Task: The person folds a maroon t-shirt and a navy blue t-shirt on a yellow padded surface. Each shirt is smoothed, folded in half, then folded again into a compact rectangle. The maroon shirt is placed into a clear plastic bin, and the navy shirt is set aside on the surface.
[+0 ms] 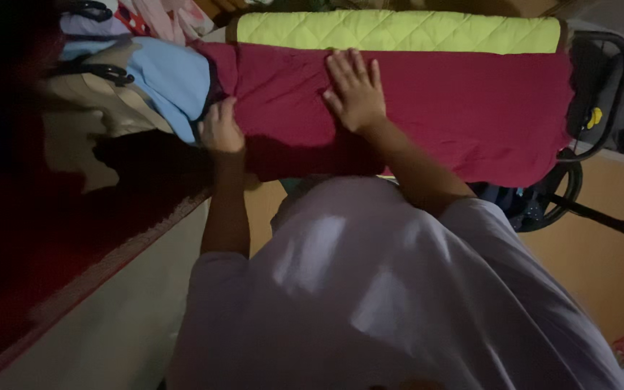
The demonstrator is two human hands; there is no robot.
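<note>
Head view: looking down over a pale shirt (370,289) filling the lower frame.
Left hand (222,130): centre left, fingers curled, gripping the edge of the maroon cloth (456,115).
Right hand (355,90): upper centre, fingers spread flat, pressing the cloth.
Maroon cloth: lay across the upper frame on the green quilted board (399,30).
Progress: seemingly smoothed flat; left end still bunched beside a blue garment (175,79).
</note>
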